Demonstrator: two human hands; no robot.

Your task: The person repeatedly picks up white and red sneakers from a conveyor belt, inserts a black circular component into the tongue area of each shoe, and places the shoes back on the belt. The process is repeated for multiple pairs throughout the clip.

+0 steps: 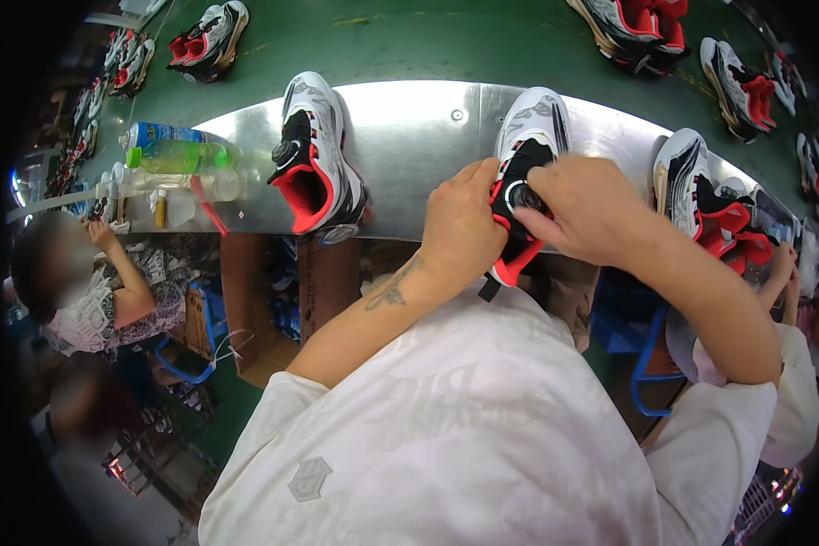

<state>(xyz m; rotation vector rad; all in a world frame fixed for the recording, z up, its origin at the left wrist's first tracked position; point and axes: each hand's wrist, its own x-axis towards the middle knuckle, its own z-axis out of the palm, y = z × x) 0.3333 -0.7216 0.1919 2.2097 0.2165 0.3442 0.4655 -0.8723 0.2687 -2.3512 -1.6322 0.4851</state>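
A white, black and red sneaker rests on the metal bench with its toe pointing away from me. My left hand is closed around its left side near the red-lined opening. At the round dial on its tongue, my right hand has thumb and fingers curled in a pinch; the fingertips are partly hidden. To the left stands a second sneaker of the same kind, with a black dial and red lining, apart from my hands.
The steel bench borders a green conveyor belt carrying more sneakers. Bottles, including a green one, lie at the left. More sneakers stand at the right. Open cardboard boxes sit below the bench. Other people work on both sides.
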